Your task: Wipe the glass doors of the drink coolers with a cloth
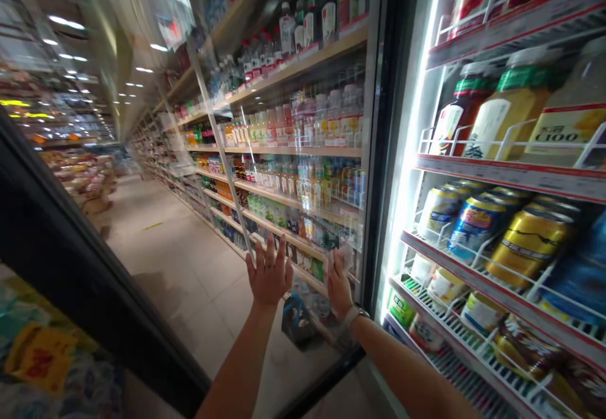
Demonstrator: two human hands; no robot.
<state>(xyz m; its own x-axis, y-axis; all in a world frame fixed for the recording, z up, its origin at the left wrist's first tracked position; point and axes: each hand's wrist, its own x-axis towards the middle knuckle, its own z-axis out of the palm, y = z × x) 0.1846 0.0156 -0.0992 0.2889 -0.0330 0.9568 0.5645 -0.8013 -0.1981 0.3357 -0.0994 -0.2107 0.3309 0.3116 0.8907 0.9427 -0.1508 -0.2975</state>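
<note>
A glass cooler door with a dark frame [118, 286] stands swung open in front of me. My left hand [269, 277] lies flat against the glass, fingers spread, holding nothing. To its right, my right hand [339, 286] presses a whitish, crumpled cloth [348, 256] to the pane. Its fingers are stretched and close together, covering most of the cloth, so whether it is fabric or paper is unclear. A band circles the right wrist.
The lit cooler at right has wire-fronted shelves with juice bottles [509, 106], cans [530, 239] and cups. Through the glass appear shelves of bottled drinks [284, 125], an aisle floor [189, 261] and a dark basket [297, 321]. Yellow packages [42, 359] lie at lower left.
</note>
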